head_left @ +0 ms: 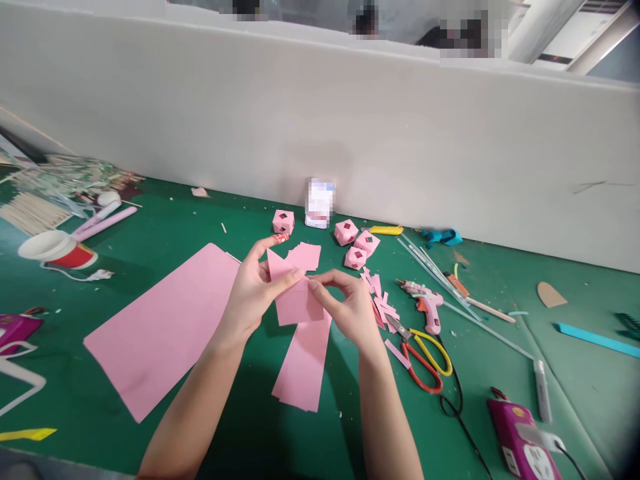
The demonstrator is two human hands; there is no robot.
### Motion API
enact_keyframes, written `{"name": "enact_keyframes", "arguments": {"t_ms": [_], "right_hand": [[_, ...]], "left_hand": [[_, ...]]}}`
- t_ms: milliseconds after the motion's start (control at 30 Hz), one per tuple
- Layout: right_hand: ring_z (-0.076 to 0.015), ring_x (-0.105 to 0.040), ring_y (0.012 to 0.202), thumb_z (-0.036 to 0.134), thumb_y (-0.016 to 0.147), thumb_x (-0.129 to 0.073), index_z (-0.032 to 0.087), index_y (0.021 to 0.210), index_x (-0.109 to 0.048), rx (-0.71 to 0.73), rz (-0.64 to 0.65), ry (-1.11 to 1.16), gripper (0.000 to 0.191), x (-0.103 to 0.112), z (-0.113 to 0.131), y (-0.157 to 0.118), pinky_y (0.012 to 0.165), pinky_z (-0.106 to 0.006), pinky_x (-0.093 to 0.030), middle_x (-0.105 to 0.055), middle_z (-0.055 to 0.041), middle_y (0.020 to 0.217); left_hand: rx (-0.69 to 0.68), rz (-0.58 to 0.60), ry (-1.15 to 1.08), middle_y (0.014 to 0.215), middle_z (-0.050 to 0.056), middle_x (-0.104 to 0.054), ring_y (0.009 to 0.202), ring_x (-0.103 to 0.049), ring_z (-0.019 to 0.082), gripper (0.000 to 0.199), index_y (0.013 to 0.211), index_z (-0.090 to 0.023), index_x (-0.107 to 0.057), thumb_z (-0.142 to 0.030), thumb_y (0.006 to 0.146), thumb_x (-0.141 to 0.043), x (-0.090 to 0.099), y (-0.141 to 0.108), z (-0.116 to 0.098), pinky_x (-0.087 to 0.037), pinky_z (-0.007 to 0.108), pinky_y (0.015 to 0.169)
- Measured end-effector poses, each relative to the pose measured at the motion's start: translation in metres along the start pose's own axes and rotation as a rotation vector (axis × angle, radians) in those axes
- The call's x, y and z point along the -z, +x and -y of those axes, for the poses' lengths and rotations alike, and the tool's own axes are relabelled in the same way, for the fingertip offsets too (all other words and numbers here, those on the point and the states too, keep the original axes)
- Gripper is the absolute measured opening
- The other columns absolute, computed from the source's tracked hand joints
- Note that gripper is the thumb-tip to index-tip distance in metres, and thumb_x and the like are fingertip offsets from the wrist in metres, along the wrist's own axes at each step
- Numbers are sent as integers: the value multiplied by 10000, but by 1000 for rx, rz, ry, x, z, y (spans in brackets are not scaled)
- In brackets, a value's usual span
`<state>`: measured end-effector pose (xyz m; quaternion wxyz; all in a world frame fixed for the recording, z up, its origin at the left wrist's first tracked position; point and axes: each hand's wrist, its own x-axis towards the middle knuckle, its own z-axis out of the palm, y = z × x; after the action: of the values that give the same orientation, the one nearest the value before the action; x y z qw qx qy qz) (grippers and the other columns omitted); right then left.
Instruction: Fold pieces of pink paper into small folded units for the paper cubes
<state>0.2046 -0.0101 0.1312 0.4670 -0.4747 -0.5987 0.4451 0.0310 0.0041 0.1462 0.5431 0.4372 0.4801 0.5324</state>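
Note:
A small pink paper piece [299, 301] with a folded, raised flap is held up between both hands over the table's middle. My left hand [254, 287] pinches its left side, thumb across the front, index finger stretched upward. At its right edge, my right hand [345, 300] grips the paper between thumb and fingers. Pink paper strips [305, 367] lie beneath it, and a few small pink pieces [307, 255] lie just behind. To the left rests a large pink sheet [165, 333], partly behind my left forearm.
Folded pink shapes [283, 222] stand near a phone [320, 203] at the back wall. On the right are pink scraps [383, 300], scissors [423, 360], a pink glue gun [427, 307], a cutter [387, 230] and a purple power strip [523, 433]. A paper cup [57, 250] lies left.

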Motion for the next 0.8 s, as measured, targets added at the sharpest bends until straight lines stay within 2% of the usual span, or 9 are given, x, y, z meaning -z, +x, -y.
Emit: {"name": "enact_keyframes", "arguments": {"t_ms": [133, 333, 533, 800], "right_hand": [[-202, -717, 852, 334, 914, -692, 202, 849, -761, -15, 1, 1, 163, 0, 0, 0, 804, -300, -539, -786, -39, 896], [-204, -709, 837, 335, 911, -687, 204, 841, -745, -22, 6, 25, 159, 1, -1, 0, 784, -307, -536, -767, -33, 862], [-205, -708, 839, 338, 911, -686, 208, 826, -743, -31, -7, 28, 165, 2, -1, 1, 793, -312, -531, -770, -34, 870], [-201, -699, 802, 358, 889, -711, 207, 796, -733, -73, -2, 65, 179, 2, 0, 2, 755, -306, -532, -756, -28, 814]], "left_hand": [[9, 10, 0, 808, 12, -756, 737, -722, 179, 717, 1348, -244, -567, -304, 714, -896, 0, 1, 1, -594, 259, 673], [-22, -60, -20, 740, -13, -720, 684, -691, 160, 718, 1324, -256, -598, -286, 682, -918, 2, 2, 2, -572, 246, 643], [29, -49, -71, 745, -7, -725, 695, -700, 162, 700, 1326, -239, -597, -300, 701, -906, 1, 2, 0, -573, 234, 623], [-38, -80, -108, 734, -9, -728, 741, -726, 178, 702, 1335, -255, -587, -253, 710, -907, 6, 3, 1, -581, 250, 668]]}}
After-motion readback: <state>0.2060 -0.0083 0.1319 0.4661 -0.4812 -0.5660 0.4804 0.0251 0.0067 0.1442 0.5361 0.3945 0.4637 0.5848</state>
